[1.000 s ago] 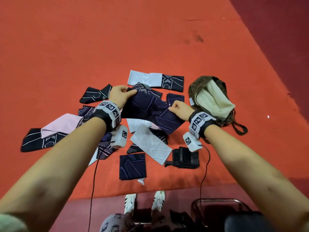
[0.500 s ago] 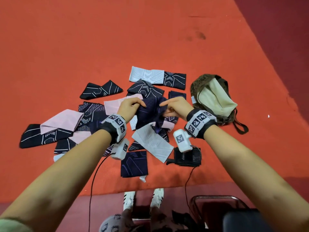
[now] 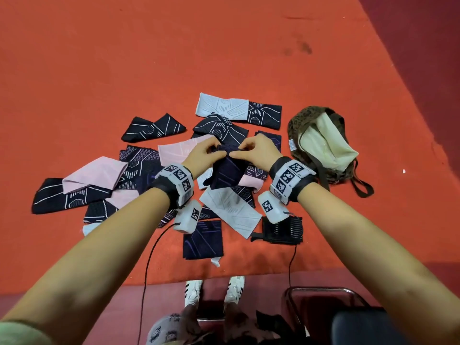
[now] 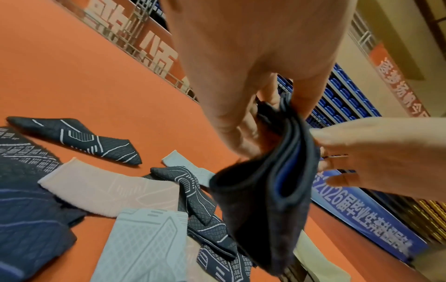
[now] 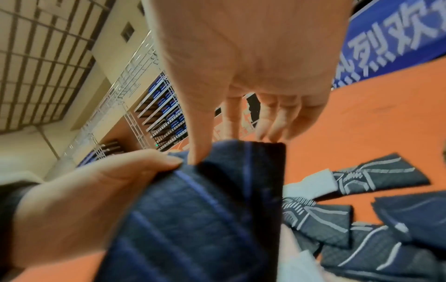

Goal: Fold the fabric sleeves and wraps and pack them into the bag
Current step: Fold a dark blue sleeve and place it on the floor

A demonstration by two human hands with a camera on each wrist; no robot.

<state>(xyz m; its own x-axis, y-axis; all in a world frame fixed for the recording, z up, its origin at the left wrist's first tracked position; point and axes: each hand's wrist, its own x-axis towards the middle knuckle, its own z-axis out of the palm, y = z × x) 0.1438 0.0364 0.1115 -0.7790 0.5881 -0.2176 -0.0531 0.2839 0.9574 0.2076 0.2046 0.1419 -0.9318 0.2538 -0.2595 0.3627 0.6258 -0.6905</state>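
Observation:
A dark navy sleeve (image 3: 227, 174) with purple lines hangs doubled over above the pile. My left hand (image 3: 216, 152) pinches its top edge from the left. My right hand (image 3: 236, 152) pinches the same edge from the right, almost touching the left. In the left wrist view the sleeve (image 4: 265, 200) shows stacked layers with a blue inner edge under my left fingers (image 4: 243, 133). In the right wrist view the thumb and fingers of my right hand (image 5: 217, 145) sit at the top edge of the sleeve (image 5: 205, 209). The brown patterned bag (image 3: 298, 120) lies open at the right, its cream lining showing.
Several loose sleeves lie on the orange mat (image 3: 124, 58): a white-and-black one (image 3: 239, 109), a black one (image 3: 151, 128), a pink one (image 3: 94, 175). A folded navy piece (image 3: 202, 239) and a black ribbed wrap (image 3: 281, 230) lie near the mat's front edge. A chair (image 3: 323, 295) stands below.
The navy sleeve was held spread wide between my hands. My hands have come together over the pile, and the sleeve now hangs doubled from both.

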